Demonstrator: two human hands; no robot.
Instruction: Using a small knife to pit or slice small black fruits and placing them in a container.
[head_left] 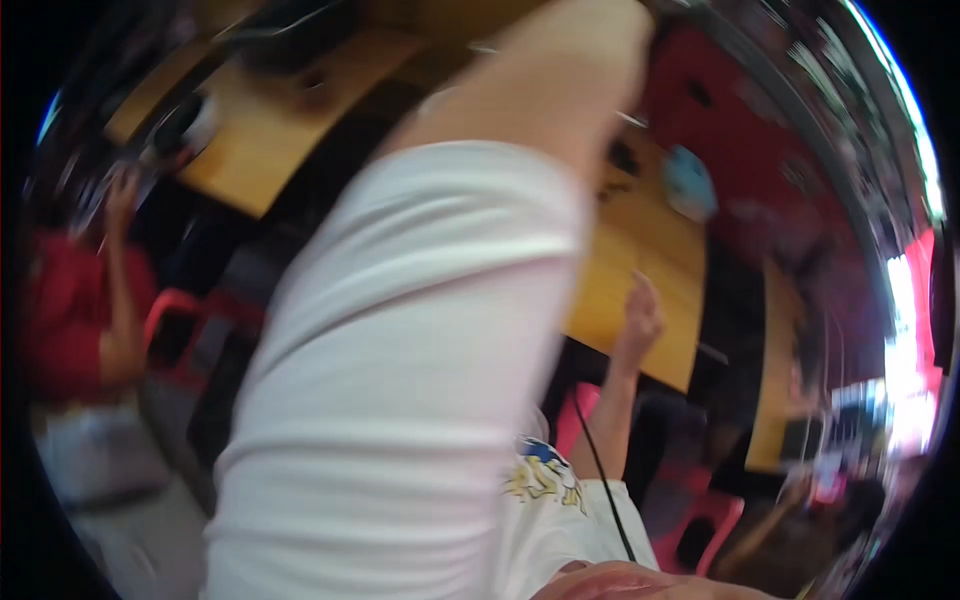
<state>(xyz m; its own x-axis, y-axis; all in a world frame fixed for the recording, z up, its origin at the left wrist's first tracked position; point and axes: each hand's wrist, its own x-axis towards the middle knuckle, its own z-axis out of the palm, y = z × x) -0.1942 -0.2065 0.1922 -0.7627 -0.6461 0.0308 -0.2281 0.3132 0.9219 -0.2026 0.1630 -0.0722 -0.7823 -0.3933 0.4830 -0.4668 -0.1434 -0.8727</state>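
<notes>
My left arm, in a white sleeve (400,330), rises across the middle of the view, very close and blurred. Its bare forearm (520,90) runs to the top edge, and my left hand cannot be seen. My right hand (643,315) is raised in front of a yellow wooden table (640,260), its blurred fingers loosely stretched upward. Nothing shows in it. Farther along that table lie a light-blue object (690,182) and small dark items (622,160), too smeared to name.
Another yellow table (270,130) stands at the far left. Nearby sits a person in a red top (75,310). Red chairs (705,530) are at the lower right, beside another person (790,540). A third wooden table (775,370) stands to the right.
</notes>
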